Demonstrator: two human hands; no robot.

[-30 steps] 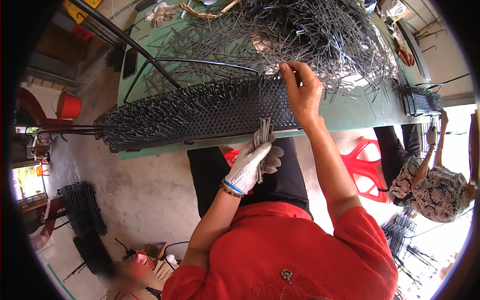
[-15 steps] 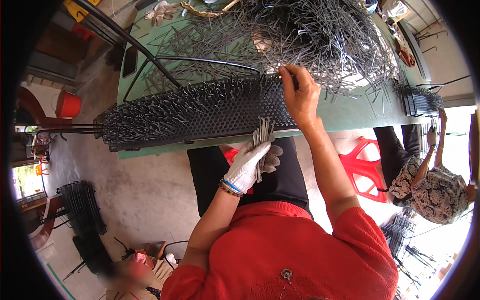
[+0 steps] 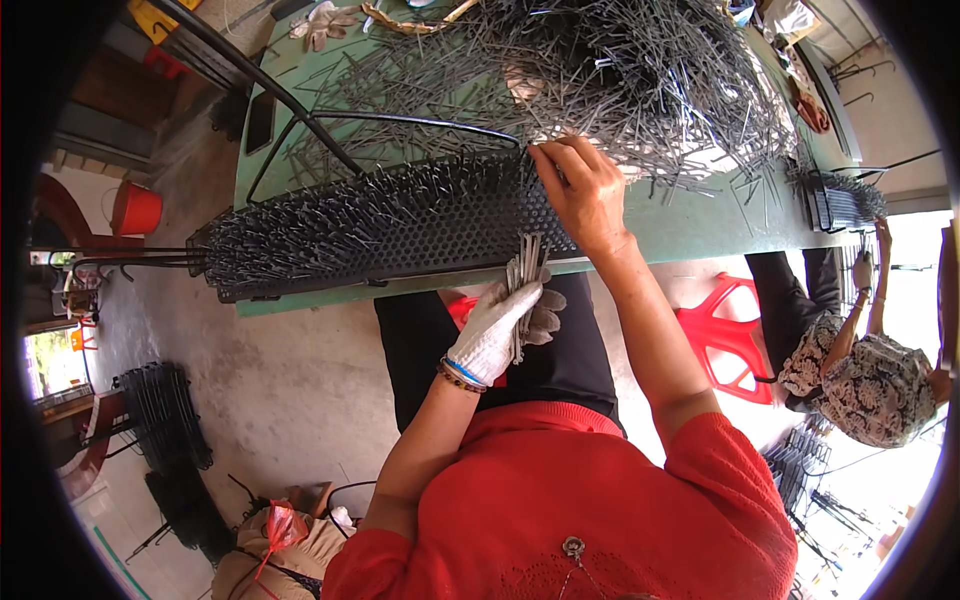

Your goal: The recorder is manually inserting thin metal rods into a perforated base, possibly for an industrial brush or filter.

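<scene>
A long black perforated rack (image 3: 440, 235) lies along the front edge of the green table. Thin dark metal pins (image 3: 320, 215) stand upright in its holes, densely at the left and along the far edge. My left hand (image 3: 505, 315), in a white glove, grips a bundle of grey pins (image 3: 526, 260) just in front of the rack. My bare right hand (image 3: 588, 195) is over the rack's right part, thumb and forefinger pinched at its far edge. Whatever lies between those fingertips is too small to make out.
A large heap of loose pins (image 3: 640, 90) covers the far side of the green table (image 3: 690, 220). Black bent rods (image 3: 300, 110) rise from the rack's far side. At the right, another person (image 3: 860, 370) works at a second rack (image 3: 845, 203). A red stool (image 3: 725, 335) stands between us.
My right hand has moved a little to the left along the rack's far edge. The left hand stays in place with its bundle of pins.
</scene>
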